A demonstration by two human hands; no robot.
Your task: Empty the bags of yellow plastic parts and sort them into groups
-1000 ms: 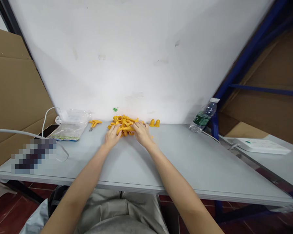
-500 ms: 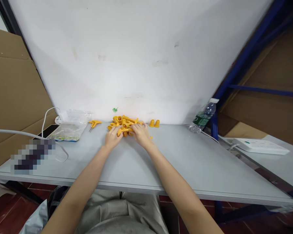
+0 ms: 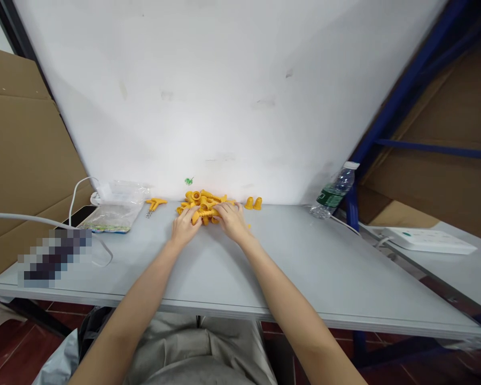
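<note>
Both hands meet at a pile of yellow plastic parts (image 3: 200, 198) against the back wall. Between them lies a long yellow plastic piece with a ridged shaft (image 3: 209, 213), its exact kind too small to tell. My left hand (image 3: 185, 226) is closed around its left end. The fingers of my right hand (image 3: 231, 218) pinch its right end. Left of the pile lies a yellow T-handled corkscrew (image 3: 155, 203) with a metal spiral. Two yellow bell-shaped caps (image 3: 253, 203) stand upright to the right of my right hand.
A clear plastic bag (image 3: 114, 213), a dark phone (image 3: 82, 216) and a white cable (image 3: 36, 218) lie at the left. At the right, a water bottle (image 3: 332, 193) leans on the wall and a white power strip (image 3: 431, 240) rests beyond the table (image 3: 312, 262).
Both hands stay at the pile with the same yellow piece between them. My fingers have shifted only very slightly.
</note>
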